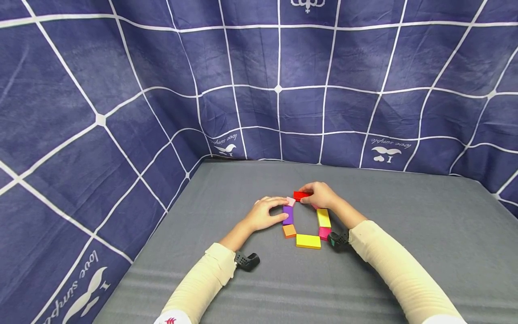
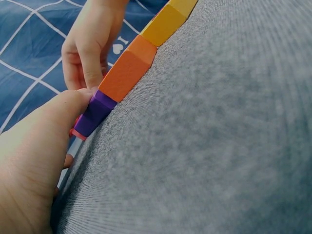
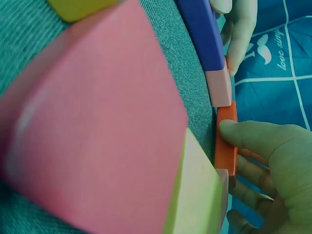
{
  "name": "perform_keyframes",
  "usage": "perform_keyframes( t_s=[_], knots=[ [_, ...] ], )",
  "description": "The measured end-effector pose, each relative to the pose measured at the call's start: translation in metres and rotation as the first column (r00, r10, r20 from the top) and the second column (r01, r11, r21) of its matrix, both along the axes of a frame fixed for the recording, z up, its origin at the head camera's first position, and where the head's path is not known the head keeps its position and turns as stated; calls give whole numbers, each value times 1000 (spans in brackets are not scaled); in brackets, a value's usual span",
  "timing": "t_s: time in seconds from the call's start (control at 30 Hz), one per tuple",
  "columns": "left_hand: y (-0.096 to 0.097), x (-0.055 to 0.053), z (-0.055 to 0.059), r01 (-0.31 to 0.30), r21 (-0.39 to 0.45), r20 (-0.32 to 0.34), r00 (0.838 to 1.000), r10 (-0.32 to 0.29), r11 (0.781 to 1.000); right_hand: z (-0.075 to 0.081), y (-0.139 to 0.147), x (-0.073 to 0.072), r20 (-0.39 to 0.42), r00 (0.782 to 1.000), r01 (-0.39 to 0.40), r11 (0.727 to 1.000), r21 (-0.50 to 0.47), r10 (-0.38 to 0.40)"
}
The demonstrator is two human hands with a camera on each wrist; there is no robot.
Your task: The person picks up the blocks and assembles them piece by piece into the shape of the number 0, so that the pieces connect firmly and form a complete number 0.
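Toy blocks form a ring on the grey cloth. At its far side my right hand (image 1: 323, 196) pinches a red block (image 1: 298, 195), thumb on the inner face and fingers behind. My left hand (image 1: 261, 216) lies along the left side, its thumb touching the purple block (image 1: 289, 209). One left fingertip is by the small pink block (image 1: 291, 201), which stands between purple and red. Another pink block (image 3: 223, 183), at the red one's other end, is mostly hidden by my right hand in the head view.
An orange block (image 1: 289, 231), a yellow block (image 1: 308, 241), a deep pink block (image 1: 325, 232) and a second yellow block (image 1: 323, 218) continue the ring. The grey cloth (image 1: 259, 288) covers the work surface. Blue checked curtains (image 1: 251, 54) hang behind and at the left.
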State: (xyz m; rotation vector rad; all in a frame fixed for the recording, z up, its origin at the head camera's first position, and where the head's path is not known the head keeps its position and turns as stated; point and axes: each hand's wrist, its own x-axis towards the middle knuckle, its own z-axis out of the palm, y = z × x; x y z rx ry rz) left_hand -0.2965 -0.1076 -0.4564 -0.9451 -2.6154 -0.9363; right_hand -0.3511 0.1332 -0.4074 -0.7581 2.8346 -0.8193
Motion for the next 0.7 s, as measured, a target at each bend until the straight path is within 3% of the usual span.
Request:
perform_keyframes(
  t_s=[0.5, 0.7],
  knots=[
    [1, -3, -1, -4, 3, 0, 1000, 4, 1000, -5, 2, -1, 8, 1000, 6, 1000, -6, -6],
    [0, -1, -2, -16, 49, 24, 1000, 14, 999, -2, 4, 2, 37, 999, 28, 999, -44, -26]
  ],
)
